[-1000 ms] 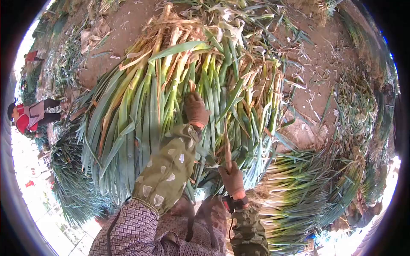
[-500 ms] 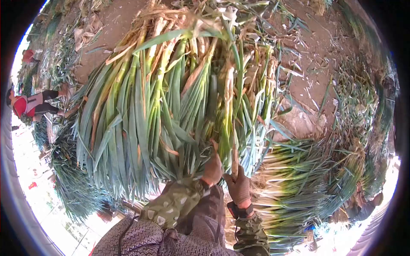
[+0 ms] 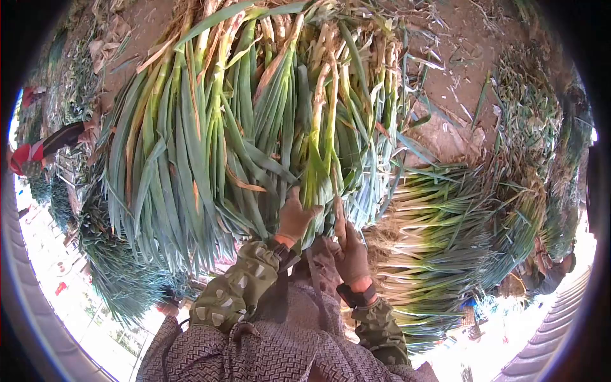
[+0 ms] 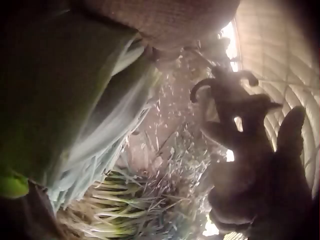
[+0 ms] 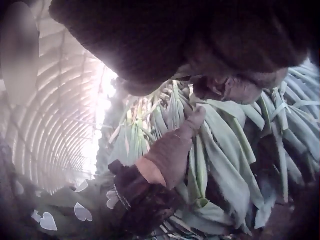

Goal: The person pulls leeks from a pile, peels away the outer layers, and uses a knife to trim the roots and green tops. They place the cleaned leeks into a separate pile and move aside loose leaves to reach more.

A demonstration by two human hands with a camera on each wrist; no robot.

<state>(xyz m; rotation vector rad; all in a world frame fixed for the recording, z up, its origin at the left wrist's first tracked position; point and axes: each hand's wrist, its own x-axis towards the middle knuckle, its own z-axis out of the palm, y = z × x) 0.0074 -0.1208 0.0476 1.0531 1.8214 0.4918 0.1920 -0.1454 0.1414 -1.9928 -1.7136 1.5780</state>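
Observation:
In the head view, my gloved left hand [image 3: 296, 219] grips the green leaves of a few leeks [image 3: 316, 146], whose pale root ends point away from me. The right wrist view shows that left hand [image 5: 172, 150] with its thumb along the leaves. Close beside it, my gloved right hand [image 3: 352, 258] holds a thin, brown, stick-like tool [image 3: 338, 209] that points forward; its far end overlaps the leeks. A broad heap of leeks [image 3: 181, 146] spreads in front and to the left. Dark shapes hide much of the left wrist view.
At the right lies a row of leeks [image 3: 420, 254] with white stems toward me. Leaf scraps litter the brown ground [image 3: 455, 83]. Another leek pile [image 3: 121, 267] stands at lower left. A person in red [image 3: 32, 156] is at the far left edge.
My left hand has come back from deep in the heap toward my body, and a few leeks have been drawn out with it. The right hand still holds the brown tool.

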